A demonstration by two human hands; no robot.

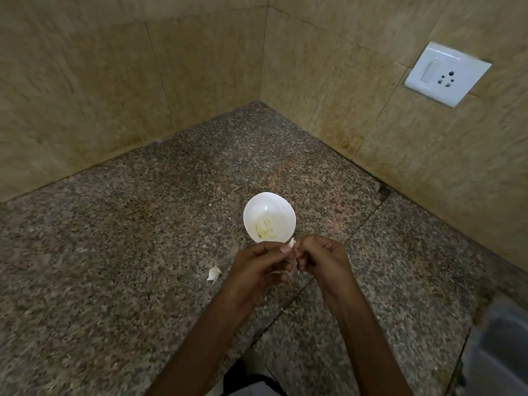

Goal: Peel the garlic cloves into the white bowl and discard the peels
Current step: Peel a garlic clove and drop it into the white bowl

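Left hand [257, 267] and right hand [320, 258] both pinch small whitish garlic clove [291, 242], papery peel hanging, just in front of white bowl [281, 207] holding pale peeled cloves [266, 229]. Unpeeled clove [214, 273] on counter [114, 252], left.

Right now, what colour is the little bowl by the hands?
The bowl is plain white, holding pale yellowish peeled garlic; the head view shows it best.

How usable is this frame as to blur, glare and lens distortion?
Head view: the light is dim and warm; the bowl is blown out white, so the garlic inside reads faint; wall seams bow from the wide lens; the socket and lower right corner smear; the left hand and right hand, pinching the clove, stay fairly sharp.
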